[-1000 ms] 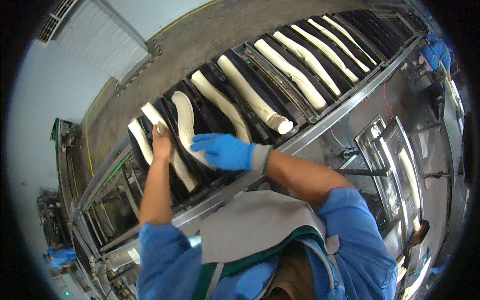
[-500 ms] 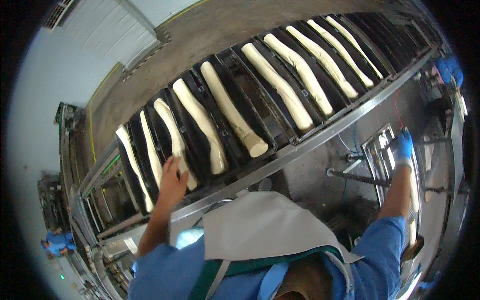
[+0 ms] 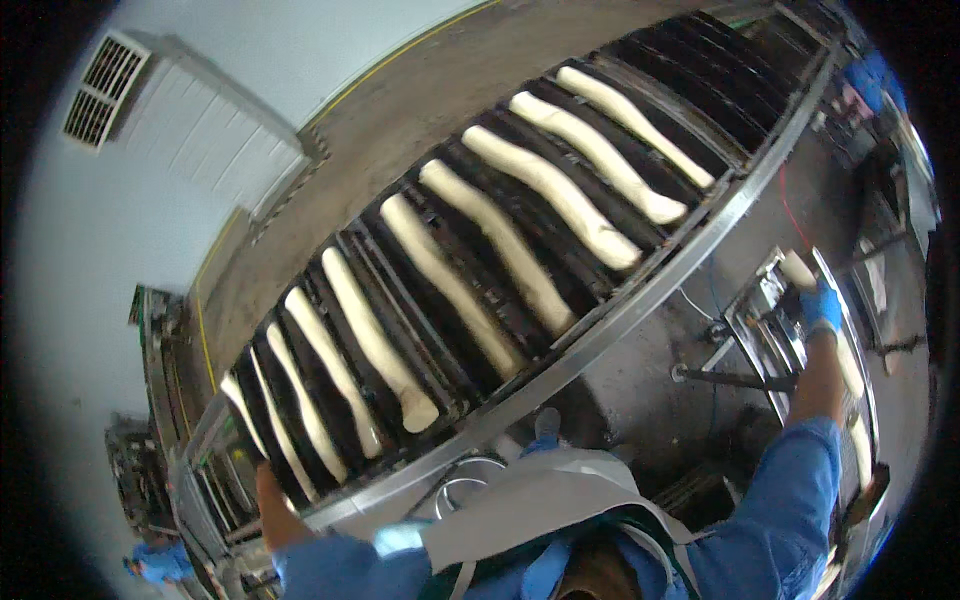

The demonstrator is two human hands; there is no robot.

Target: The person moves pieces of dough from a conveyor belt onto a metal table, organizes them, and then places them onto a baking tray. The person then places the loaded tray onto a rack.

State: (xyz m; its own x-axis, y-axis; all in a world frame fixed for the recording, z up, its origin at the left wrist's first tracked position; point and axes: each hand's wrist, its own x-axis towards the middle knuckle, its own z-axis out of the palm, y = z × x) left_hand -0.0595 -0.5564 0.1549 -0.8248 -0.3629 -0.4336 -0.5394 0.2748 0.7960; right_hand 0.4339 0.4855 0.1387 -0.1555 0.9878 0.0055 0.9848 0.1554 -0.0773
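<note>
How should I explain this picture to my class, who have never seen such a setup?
There is no robot: a person works with their own two hands, seen from a wide fisheye camera worn on the head, so straight edges bend. Long pale rolls lie side by side in dark troughs along a metal frame. The right hand, in a blue glove, is at another roll by a metal rack; its grip is unclear. The left hand, near the troughs' left end, is mostly hidden.
</note>
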